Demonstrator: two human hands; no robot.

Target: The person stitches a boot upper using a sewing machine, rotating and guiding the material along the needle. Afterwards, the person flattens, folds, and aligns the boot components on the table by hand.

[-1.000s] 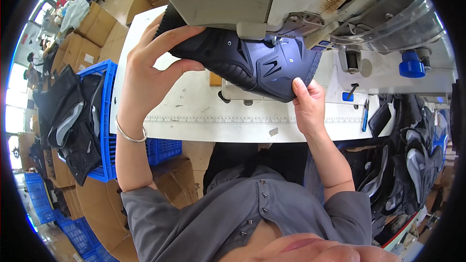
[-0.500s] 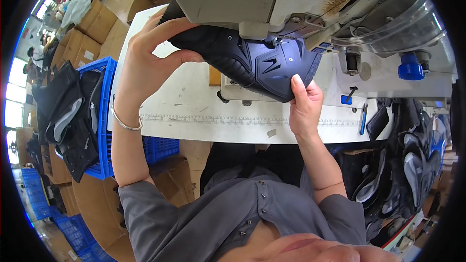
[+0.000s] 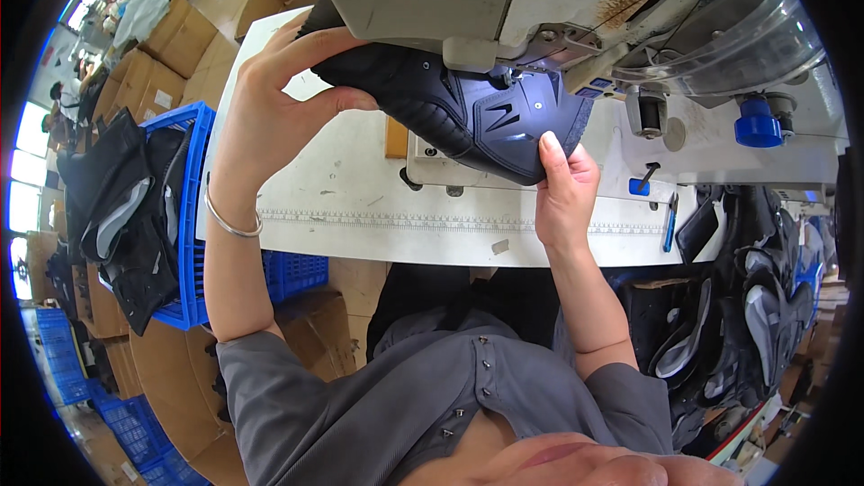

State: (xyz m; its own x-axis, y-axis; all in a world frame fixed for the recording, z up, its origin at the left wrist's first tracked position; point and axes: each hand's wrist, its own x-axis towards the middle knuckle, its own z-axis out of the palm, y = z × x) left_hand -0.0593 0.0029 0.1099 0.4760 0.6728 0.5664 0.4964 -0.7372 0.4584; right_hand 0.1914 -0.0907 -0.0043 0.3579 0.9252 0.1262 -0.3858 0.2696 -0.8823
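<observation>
Under the head of a sewing machine [image 3: 486,52] lies a black moulded piece [image 3: 526,117], seemingly a boot upper, with a ribbed section, small rivets and a dark cut-out mark. My left hand [image 3: 288,90], with a silver bangle on its wrist, curves around the piece's left end, thumb on top; its fingertips are hidden. At the near right corner my right hand [image 3: 567,180] pinches the edge, thumb on top and fingers beneath. The needle area meets the piece's far side, where the machine light shines; the needle tip cannot be made out.
A white table [image 3: 342,193] has a ruler strip [image 3: 450,225] near its front edge. Tweezers [image 3: 671,221] lie at right. A blue crate [image 3: 193,216] with black pieces stands left; more black-and-grey pieces [image 3: 765,306] are heaped right. Cardboard boxes [image 3: 184,31] stand far left.
The black piece has shifted slightly away from me and turned a little at its right end, my right hand moving with it. My left hand keeps its hold almost unmoved.
</observation>
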